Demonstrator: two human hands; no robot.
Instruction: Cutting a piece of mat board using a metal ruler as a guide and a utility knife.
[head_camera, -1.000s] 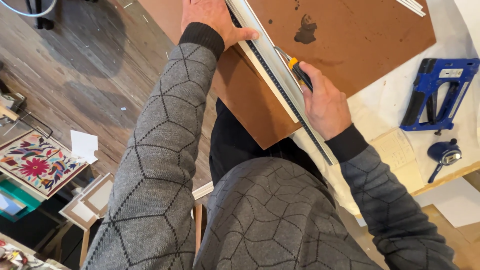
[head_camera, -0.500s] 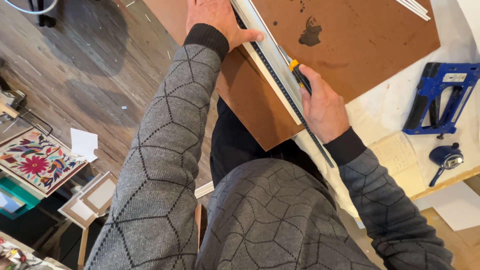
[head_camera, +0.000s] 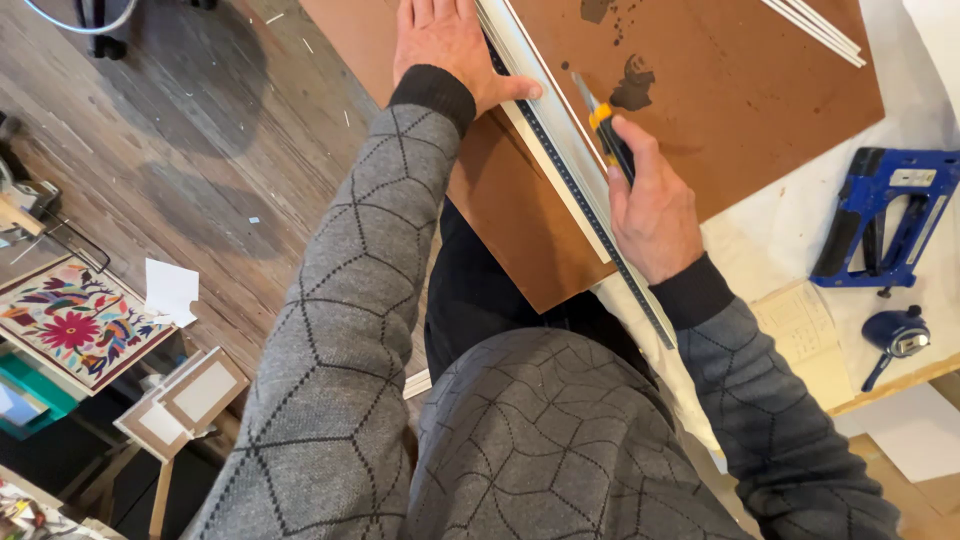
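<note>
A person in a grey patterned sweater leans over a brown board that overhangs the near edge of a white-covered workbench. The left hand lies flat, fingers extended, pressing a long metal straightedge onto the board. The right hand is closed around a yellow-and-black utility knife, its blade against the straightedge. A blue staple gun sits near the bench's right edge.
</note>
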